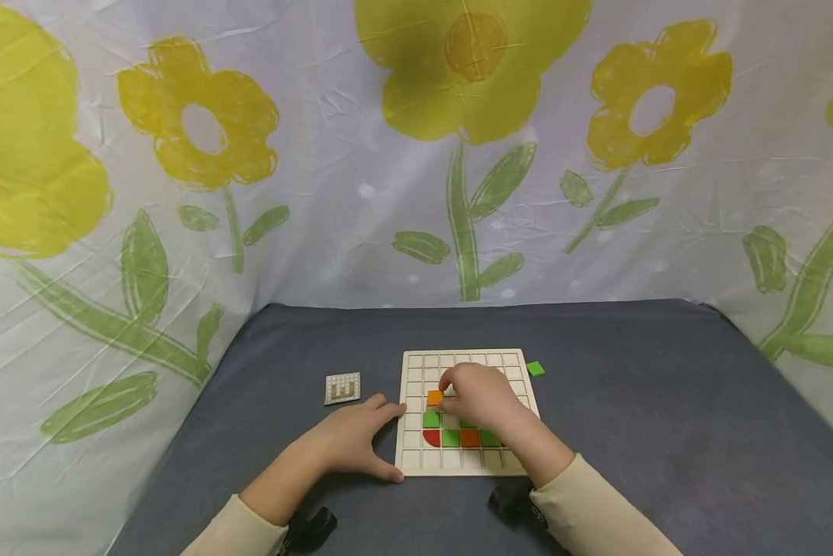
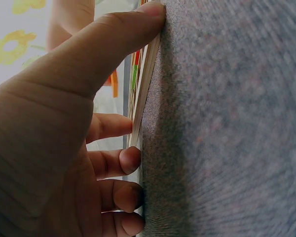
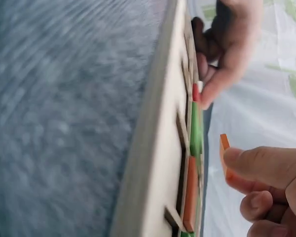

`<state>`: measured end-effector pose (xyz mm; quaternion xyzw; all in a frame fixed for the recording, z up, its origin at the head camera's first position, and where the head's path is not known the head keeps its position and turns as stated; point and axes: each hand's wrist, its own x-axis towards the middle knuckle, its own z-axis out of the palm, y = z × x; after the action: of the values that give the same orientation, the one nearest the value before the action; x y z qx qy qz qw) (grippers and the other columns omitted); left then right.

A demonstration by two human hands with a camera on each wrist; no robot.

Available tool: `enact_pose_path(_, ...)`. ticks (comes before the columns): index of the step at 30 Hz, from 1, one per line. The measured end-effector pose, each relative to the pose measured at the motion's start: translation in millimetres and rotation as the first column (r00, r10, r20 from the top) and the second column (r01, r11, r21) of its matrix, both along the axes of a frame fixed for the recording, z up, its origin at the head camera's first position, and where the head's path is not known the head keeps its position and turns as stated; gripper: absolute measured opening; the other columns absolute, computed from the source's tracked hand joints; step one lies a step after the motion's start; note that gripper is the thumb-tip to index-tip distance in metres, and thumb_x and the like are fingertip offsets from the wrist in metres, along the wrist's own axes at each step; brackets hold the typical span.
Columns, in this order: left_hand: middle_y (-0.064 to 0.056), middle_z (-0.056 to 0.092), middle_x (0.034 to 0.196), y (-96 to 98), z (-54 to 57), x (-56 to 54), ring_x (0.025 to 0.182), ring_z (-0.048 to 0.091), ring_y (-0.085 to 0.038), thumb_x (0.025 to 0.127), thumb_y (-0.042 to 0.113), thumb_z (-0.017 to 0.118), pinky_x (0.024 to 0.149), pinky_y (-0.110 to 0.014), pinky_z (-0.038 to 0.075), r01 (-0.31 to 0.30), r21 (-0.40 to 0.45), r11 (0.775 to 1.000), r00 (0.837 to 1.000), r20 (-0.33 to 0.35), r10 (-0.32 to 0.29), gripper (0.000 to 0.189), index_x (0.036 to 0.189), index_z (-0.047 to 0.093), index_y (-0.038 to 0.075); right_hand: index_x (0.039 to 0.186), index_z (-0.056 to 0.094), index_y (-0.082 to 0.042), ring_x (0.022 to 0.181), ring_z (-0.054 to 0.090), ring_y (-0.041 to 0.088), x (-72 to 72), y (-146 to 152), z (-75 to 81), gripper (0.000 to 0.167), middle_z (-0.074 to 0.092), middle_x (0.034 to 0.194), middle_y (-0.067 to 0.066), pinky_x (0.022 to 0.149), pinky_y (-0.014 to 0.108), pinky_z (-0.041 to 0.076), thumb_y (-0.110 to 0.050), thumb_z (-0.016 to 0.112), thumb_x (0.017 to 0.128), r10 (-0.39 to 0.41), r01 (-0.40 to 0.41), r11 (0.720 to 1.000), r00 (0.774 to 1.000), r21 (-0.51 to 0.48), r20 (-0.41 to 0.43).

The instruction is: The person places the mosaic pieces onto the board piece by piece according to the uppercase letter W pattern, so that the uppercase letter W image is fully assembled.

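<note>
A pale wooden grid board (image 1: 412, 460) lies flat on the dark cloth. My left hand (image 1: 350, 436) rests at its left side, thumb at the near corner and fingertips along the edge, fingers spread. Over the board, my right hand (image 1: 482, 394) pinches an orange square tile (image 3: 225, 155) between thumb and finger, tilted and apart from the board. Near the board's front sit a red rounded tile (image 1: 431, 438), an orange tile (image 1: 469, 438) and several green tiles (image 1: 450, 439). My right hand and wrist hide part of the board.
A small card (image 1: 343, 388) with a printed grid pattern lies left of the board. One loose green tile (image 1: 535, 368) lies just off the board's far right corner. A white curtain (image 1: 319, 255) with yellow flowers hangs behind the table.
</note>
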<state>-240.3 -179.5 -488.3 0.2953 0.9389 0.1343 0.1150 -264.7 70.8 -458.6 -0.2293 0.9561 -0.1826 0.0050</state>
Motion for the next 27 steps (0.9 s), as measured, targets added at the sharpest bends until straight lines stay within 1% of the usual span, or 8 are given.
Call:
enact_pose_path(2,0.002,0.053,0.122,0.1,0.2,0.3,0.095,0.055,-0.014,0.068,0.076,0.079,0.088,-0.041,0.05,0.001,0.001,1.0,1.0,0.0,-0.001,0.106,0.152,0.052,0.018,0.102,0.079,-0.015,0.077,0.064,0.016,-0.8,-1.8,-1.6,0.024,0.074,0.097,-0.001,0.065,0.038,0.051,-0.033,0.084,0.086,0.0,0.0,1.0,1.0,0.021,-0.006)
enact_pose_path(6,0.002,0.053,0.122,0.0,0.4,0.6,0.095,0.055,-0.014,0.069,0.076,0.079,0.088,-0.041,0.05,0.002,0.002,1.0,1.0,-0.004,-0.002,0.106,0.152,0.051,0.018,0.101,0.08,-0.015,0.08,0.067,0.019,-1.3,-3.8,-3.7,0.021,0.074,0.098,0.0,0.063,0.038,0.051,-0.031,0.083,0.088,0.009,-0.009,1.0,1.0,0.029,0.001)
enact_pose_path(12,0.001,0.054,0.123,0.4,0.9,0.9,0.096,0.055,-0.014,0.068,0.076,0.08,0.088,-0.042,0.05,0.002,0.004,1.0,1.0,-0.007,-0.002,0.107,0.152,0.051,0.017,0.094,0.081,-0.017,0.082,0.067,0.019,-0.6,-2.0,-6.3,0.009,0.073,0.094,-0.001,0.064,0.038,0.052,-0.025,0.08,0.089,-0.005,0.005,1.0,1.0,0.023,-0.02)
enact_pose_path(15,0.001,0.054,0.123,0.1,-0.2,0.7,0.096,0.055,-0.014,0.068,0.076,0.08,0.088,-0.041,0.05,0.002,0.002,1.0,1.0,-0.008,-0.002,0.107,0.152,0.051,0.017,0.091,0.081,-0.017,0.083,0.067,0.019,0.5,-0.9,-8.3,0.004,0.072,0.092,-0.002,0.066,0.039,0.052,-0.02,0.079,0.09,0.011,-0.011,1.0,1.0,0.016,-0.02)
enact_pose_path(19,0.002,0.054,0.122,-0.1,-1.4,0.6,0.095,0.055,-0.014,0.068,0.076,0.08,0.087,-0.041,0.05,0.002,0.003,1.0,1.0,-0.011,-0.002,0.106,0.152,0.051,0.017,0.092,0.082,-0.018,0.085,0.067,0.019,1.7,-0.3,-10.0,0.006,0.072,0.094,-0.001,0.065,0.039,0.052,-0.017,0.077,0.091,0.038,-0.038,0.999,0.999,0.018,-0.024)
enact_pose_path(22,0.002,0.054,0.123,0.0,-1.2,0.7,0.095,0.055,-0.014,0.068,0.076,0.08,0.087,-0.041,0.05,0.001,0.003,1.0,1.0,-0.012,-0.001,0.107,0.152,0.051,0.017,0.092,0.083,-0.019,0.087,0.067,0.02,1.7,1.1,-8.8,0.007,0.073,0.095,-0.001,0.066,0.04,0.052,-0.017,0.076,0.091,0.043,-0.043,0.999,0.999,0.019,-0.02)
enact_pose_path(24,0.002,0.054,0.124,0.1,-0.7,0.8,0.096,0.055,-0.014,0.068,0.076,0.08,0.088,-0.041,0.05,0.001,0.001,1.0,1.0,-0.012,-0.001,0.107,0.152,0.051,0.017,0.094,0.082,-0.019,0.089,0.068,0.021,1.0,3.9,-6.5,0.007,0.073,0.097,-0.001,0.068,0.041,0.053,-0.019,0.076,0.092,0.034,-0.034,0.999,0.999,0.014,-0.01)
enact_pose_path(27,0.002,0.053,0.124,0.4,0.7,1.0,0.095,0.055,-0.014,0.068,0.075,0.08,0.088,-0.041,0.05,0.001,0.0,1.0,1.0,-0.007,-0.001,0.106,0.152,0.051,0.017,0.101,0.082,-0.018,0.095,0.068,0.022,-1.4,12.0,-1.3,0.01,0.074,0.103,0.0,0.073,0.042,0.054,-0.022,0.076,0.093,-0.001,0.001,1.0,1.0,-0.002,0.008)
